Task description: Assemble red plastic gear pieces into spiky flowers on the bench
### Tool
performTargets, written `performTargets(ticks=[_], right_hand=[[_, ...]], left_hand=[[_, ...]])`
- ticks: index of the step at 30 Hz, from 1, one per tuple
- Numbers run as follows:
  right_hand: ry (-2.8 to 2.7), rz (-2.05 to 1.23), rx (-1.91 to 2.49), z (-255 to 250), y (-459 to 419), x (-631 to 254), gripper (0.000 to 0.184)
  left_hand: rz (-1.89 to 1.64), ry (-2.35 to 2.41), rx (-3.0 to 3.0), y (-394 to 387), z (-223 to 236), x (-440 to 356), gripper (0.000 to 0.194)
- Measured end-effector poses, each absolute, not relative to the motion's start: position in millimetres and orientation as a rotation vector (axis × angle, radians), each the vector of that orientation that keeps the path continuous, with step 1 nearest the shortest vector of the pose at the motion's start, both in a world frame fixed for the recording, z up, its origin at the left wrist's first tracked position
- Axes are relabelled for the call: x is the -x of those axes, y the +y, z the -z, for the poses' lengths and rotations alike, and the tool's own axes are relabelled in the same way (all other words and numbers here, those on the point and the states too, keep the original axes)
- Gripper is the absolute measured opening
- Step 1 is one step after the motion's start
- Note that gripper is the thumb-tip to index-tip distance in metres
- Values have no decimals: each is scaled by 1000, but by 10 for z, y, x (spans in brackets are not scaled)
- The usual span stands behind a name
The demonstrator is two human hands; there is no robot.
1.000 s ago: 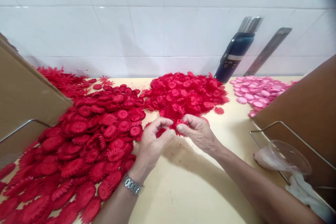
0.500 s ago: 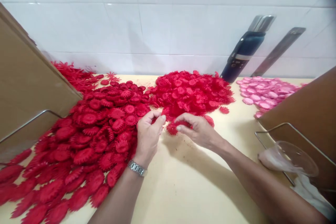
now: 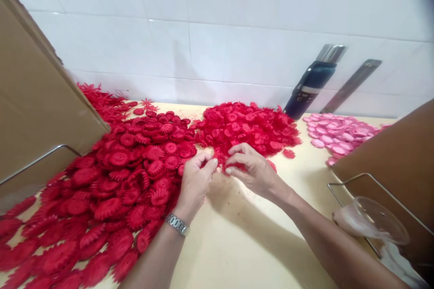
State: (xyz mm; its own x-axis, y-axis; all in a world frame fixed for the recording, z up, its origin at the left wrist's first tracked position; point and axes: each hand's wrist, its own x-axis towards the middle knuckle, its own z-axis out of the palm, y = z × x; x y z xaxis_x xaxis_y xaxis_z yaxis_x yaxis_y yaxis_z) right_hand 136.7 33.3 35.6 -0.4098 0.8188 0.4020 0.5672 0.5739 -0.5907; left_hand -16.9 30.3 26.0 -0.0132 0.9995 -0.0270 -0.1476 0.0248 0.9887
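Observation:
Both hands meet at the front edge of a heap of small red fringed flower pieces (image 3: pixel 249 122). My left hand (image 3: pixel 198 176), a metal watch (image 3: pixel 176 224) at its wrist, is closed, thumb and forefinger pinched at a red flower piece (image 3: pixel 221 160). From the other side, my right hand (image 3: pixel 254 169) curls its fingers, their tips at the same piece. How firmly each grips it is partly hidden. Left of my left hand spreads a large pile of darker red, notched round flower pieces (image 3: pixel 118 158).
Cardboard boxes stand at left (image 3: pixel 40 81) and right (image 3: pixel 389 153), with wire handles (image 3: pixel 369 176). A dark blue bottle (image 3: pixel 310 83) and a metal ruler (image 3: pixel 352 86) are near the tiled wall. Pink round pieces (image 3: pixel 339 133) lie at right, near a clear plastic cup (image 3: pixel 376 221).
The view has tilted up slightly, so things sit lower in the picture. My hands have come a little closer together, and my right fingers have shifted on the red piece.

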Motion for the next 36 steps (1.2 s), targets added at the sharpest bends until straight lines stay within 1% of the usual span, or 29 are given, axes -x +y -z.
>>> performTargets(ticks=[3,6,9,11,13,15,16,18,19,21,26,30,36], right_hand=[[-2064,-652,867,-452,322,-1339,7],[-1985,-662,875,-500,311,-1279,11],[-1915,-495,1021,-569,396,-1315,10],[-1886,-307,1106,-634,556,-1424,10],[-1832,-84,1217,-684,786,-1586,11],[-1806,73,1392,-697,1026,-1757,18],[-1842,145,1490,-688,1125,-1830,25],[-1901,268,1625,-649,1242,-1926,36],[-1924,313,1632,-625,1255,-1944,38],[-1950,352,1529,-583,1199,-1925,35],[-2049,136,1166,-569,843,-1690,22],[-2050,-85,1066,-622,594,-1529,17],[-1990,-694,1028,-553,403,-1373,13]], left_hand=[[-1133,1009,-1006,293,-238,152,20],[-1042,947,-985,289,-237,148,24],[-1057,943,-931,284,-262,158,22],[-1081,877,-826,274,-287,168,16],[-1088,784,-738,260,-308,174,19],[-1094,748,-716,249,-322,170,24],[-1100,760,-718,245,-327,162,25],[-1123,814,-726,244,-334,141,21],[-1133,837,-730,245,-336,128,18],[-1141,861,-739,248,-340,107,14],[-1137,896,-791,239,-325,89,12],[-1169,874,-809,240,-311,83,12],[-1352,896,-862,246,-315,75,9]])
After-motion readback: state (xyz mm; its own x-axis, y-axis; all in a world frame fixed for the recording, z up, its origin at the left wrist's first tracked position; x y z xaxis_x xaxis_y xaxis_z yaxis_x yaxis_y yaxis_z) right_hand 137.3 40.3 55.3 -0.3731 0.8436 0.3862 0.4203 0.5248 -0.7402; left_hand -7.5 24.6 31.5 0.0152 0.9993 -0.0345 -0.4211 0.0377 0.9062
